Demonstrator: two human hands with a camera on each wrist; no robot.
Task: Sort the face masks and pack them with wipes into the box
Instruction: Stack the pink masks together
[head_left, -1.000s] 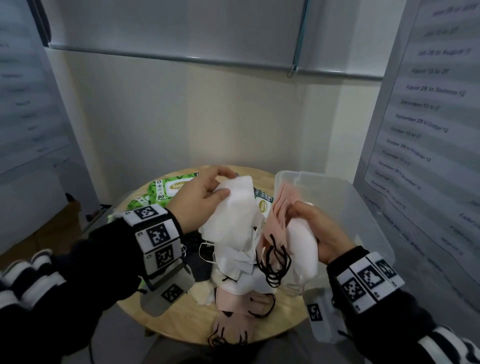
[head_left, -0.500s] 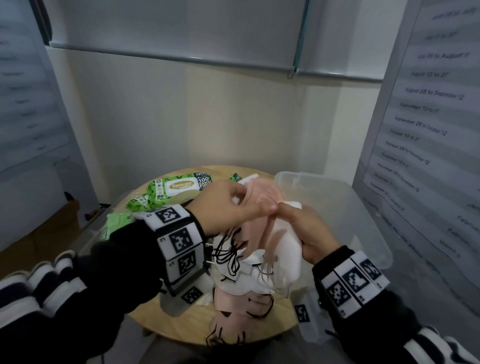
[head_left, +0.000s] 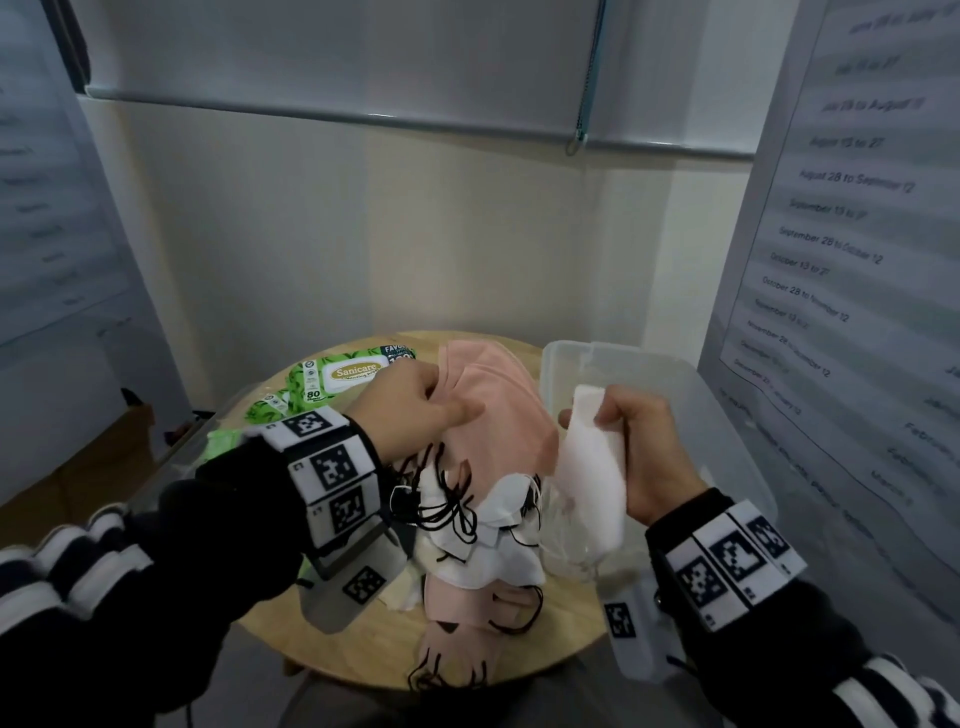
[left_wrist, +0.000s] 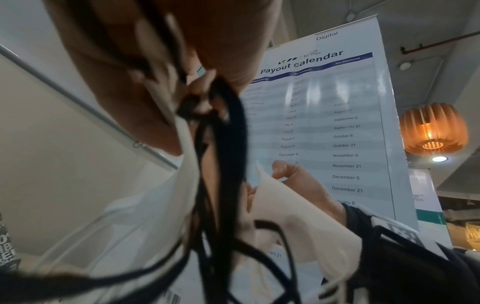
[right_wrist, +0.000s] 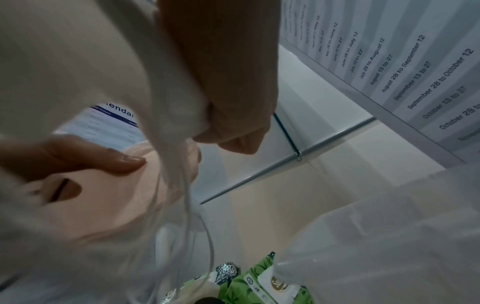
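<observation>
My left hand (head_left: 415, 410) pinches a pink face mask (head_left: 493, 410) with black ear loops (head_left: 447, 499), held up over the round wooden table (head_left: 374, 644). Its loops (left_wrist: 221, 164) dangle past the left wrist camera. My right hand (head_left: 634, 447) grips a white face mask (head_left: 592, 483) beside the clear plastic box (head_left: 691, 395); its fingers (right_wrist: 228, 115) curl round the white fabric (right_wrist: 109, 67). A heap of white and pink masks (head_left: 483, 577) lies on the table below. Green wipes packs (head_left: 343, 376) lie at the table's back left.
Calendar banners stand on the right (head_left: 841, 249) and on the left (head_left: 47, 208), with a wall behind the table. A small green pack (head_left: 223, 441) sits at the table's left edge. Wipes packs (right_wrist: 267, 283) also show under the right wrist.
The hands met over the pile, then parted. My left hand now holds the pink mask, which my right hand had; the right keeps only the white one, nearer the box.
</observation>
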